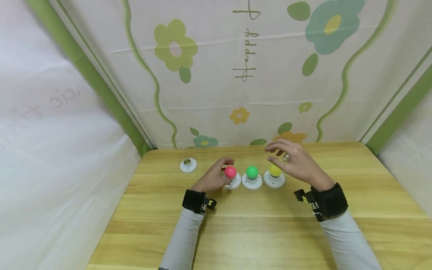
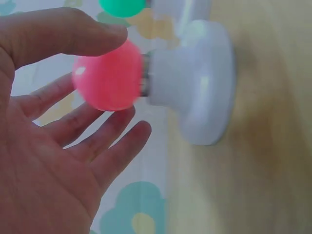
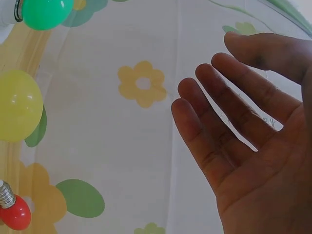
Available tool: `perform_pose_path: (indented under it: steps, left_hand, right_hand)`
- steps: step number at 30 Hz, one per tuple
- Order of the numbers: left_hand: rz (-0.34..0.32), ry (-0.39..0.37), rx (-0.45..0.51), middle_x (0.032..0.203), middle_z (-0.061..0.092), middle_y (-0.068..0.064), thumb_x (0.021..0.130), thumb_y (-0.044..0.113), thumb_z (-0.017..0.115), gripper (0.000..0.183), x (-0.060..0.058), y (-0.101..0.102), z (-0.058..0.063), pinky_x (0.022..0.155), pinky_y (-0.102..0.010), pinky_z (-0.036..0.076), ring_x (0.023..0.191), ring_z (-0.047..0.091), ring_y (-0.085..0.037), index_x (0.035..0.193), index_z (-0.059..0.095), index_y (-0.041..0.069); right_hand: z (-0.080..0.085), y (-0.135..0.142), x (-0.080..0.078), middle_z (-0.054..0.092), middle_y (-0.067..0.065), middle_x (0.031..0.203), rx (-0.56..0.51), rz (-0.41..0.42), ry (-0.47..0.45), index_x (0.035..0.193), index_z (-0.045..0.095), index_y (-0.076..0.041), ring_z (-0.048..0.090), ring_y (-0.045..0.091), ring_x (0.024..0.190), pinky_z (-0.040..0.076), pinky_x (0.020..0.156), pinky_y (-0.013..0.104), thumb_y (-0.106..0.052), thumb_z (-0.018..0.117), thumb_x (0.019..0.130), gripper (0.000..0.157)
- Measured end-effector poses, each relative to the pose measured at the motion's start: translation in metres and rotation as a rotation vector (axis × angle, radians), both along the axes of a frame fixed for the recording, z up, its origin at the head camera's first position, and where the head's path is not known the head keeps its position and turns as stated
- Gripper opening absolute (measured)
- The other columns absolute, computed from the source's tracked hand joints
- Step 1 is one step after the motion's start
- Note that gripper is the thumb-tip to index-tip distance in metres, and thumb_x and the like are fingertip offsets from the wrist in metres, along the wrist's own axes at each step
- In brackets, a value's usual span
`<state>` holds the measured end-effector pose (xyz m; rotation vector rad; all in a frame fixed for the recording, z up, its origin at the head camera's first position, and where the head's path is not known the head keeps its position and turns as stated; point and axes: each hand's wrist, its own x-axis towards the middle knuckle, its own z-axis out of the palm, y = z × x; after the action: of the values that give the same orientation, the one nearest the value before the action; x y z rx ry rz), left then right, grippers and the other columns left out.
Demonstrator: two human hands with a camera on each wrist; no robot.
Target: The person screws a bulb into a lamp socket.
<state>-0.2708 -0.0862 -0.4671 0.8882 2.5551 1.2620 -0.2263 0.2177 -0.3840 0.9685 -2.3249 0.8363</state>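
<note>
A pink bulb (image 2: 109, 78) stands upright in a round white socket (image 2: 204, 83), a little metal thread showing between them. My left hand (image 1: 214, 177) is around this bulb, thumb across its near side and relaxed, spread fingers behind it. A green bulb (image 1: 252, 172) stands in the middle socket (image 1: 252, 183). To its right is a yellow bulb (image 1: 275, 170) in another socket (image 1: 274, 182). Over and behind the yellow bulb hovers my right hand (image 1: 297, 159), holding nothing, its fingers loosely extended. Beside the yellow bulb, a red bulb (image 3: 17, 213) with a bare screw base lies loose, mostly hidden in the head view.
A white socket without a bulb (image 1: 188, 165) sits at the back left of the wooden table (image 1: 243, 232). A flower-printed cloth wall (image 1: 209, 90) rises behind the table's back edge. White cloth sides (image 1: 60, 150) with green borders flank it.
</note>
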Motion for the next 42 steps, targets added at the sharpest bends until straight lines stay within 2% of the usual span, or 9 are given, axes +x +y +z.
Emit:
perform_pose_path:
  steps: [3,7,11,14,20,30,33,36,42]
  left_hand:
    - [-0.005,0.021,0.034,0.139,0.047,-0.007,0.084,0.002,0.07,0.066,0.002,-0.004,0.005,0.108,-0.046,0.037,0.128,0.042,-0.026,0.141,0.039,0.007]
    - [0.016,0.071,0.034,0.136,0.048,-0.003,0.086,0.01,0.07,0.06,0.003,-0.01,0.01,0.107,-0.05,0.037,0.128,0.042,-0.032,0.139,0.043,0.008]
    - [0.07,0.149,0.007,0.135,0.049,-0.001,0.088,0.019,0.069,0.055,0.002,-0.021,0.01,0.104,-0.052,0.039,0.126,0.043,-0.032,0.137,0.047,0.01]
    - [0.13,0.199,-0.005,0.133,0.051,0.0,0.087,0.023,0.07,0.053,0.0,-0.032,0.011,0.101,-0.052,0.042,0.124,0.045,-0.028,0.135,0.05,0.01]
    - [0.181,0.268,-0.01,0.129,0.055,-0.001,0.086,0.02,0.072,0.05,-0.011,-0.05,0.014,0.101,-0.045,0.044,0.119,0.048,-0.019,0.13,0.054,0.01]
    - [0.245,0.398,-0.022,0.123,0.059,-0.006,0.087,0.015,0.071,0.044,-0.027,-0.077,0.003,0.104,-0.044,0.04,0.122,0.047,-0.023,0.126,0.056,0.005]
    - [0.265,0.396,-0.009,0.123,0.058,-0.006,0.087,0.015,0.07,0.043,-0.034,-0.088,-0.001,0.102,-0.046,0.042,0.122,0.047,-0.024,0.127,0.056,0.005]
    - [0.291,0.364,0.005,0.124,0.057,-0.008,0.088,0.014,0.069,0.042,-0.038,-0.099,-0.004,0.1,-0.049,0.042,0.122,0.046,-0.027,0.127,0.056,0.006]
    - [0.341,0.258,0.015,0.129,0.052,-0.012,0.089,0.011,0.068,0.044,-0.043,-0.118,-0.014,0.098,-0.05,0.044,0.124,0.042,-0.032,0.131,0.053,0.007]
  right_hand:
    - [-0.001,0.002,0.0,0.062,0.001,0.116,0.001,-0.02,-0.024,0.111,0.067,-0.014,0.061,0.012,0.093,0.057,0.071,0.029,-0.014,0.072,0.087,0.025]
    - [-0.006,0.011,-0.004,0.062,0.0,0.116,0.022,-0.084,-0.047,0.111,0.067,-0.015,0.061,0.012,0.089,0.057,0.07,0.031,-0.016,0.07,0.088,0.023]
    - [-0.014,0.027,-0.01,0.064,0.0,0.108,0.041,-0.151,-0.082,0.11,0.067,-0.014,0.061,0.014,0.085,0.056,0.067,0.035,-0.012,0.07,0.088,0.023]
    - [-0.02,0.042,-0.017,0.064,0.003,0.11,0.057,-0.197,-0.109,0.111,0.067,-0.012,0.062,0.018,0.086,0.055,0.066,0.038,-0.01,0.069,0.088,0.024]
    - [-0.029,0.063,-0.028,0.062,0.008,0.116,0.042,-0.253,-0.18,0.115,0.067,-0.011,0.061,0.026,0.091,0.055,0.071,0.047,-0.009,0.067,0.089,0.025]
    - [-0.05,0.081,-0.045,0.059,0.014,0.117,0.074,-0.329,-0.263,0.113,0.065,-0.004,0.058,0.036,0.099,0.054,0.078,0.051,-0.006,0.065,0.089,0.023]
    - [-0.058,0.089,-0.051,0.056,0.017,0.121,0.101,-0.351,-0.293,0.115,0.064,-0.003,0.056,0.039,0.102,0.052,0.08,0.053,-0.007,0.065,0.089,0.026]
    - [-0.066,0.096,-0.059,0.052,0.022,0.128,0.141,-0.353,-0.322,0.12,0.061,-0.001,0.05,0.044,0.109,0.047,0.086,0.06,-0.008,0.065,0.089,0.033]
    - [-0.082,0.103,-0.073,0.037,0.03,0.141,0.199,-0.322,-0.395,0.136,0.048,0.003,0.031,0.052,0.127,0.03,0.1,0.07,-0.009,0.065,0.089,0.051]
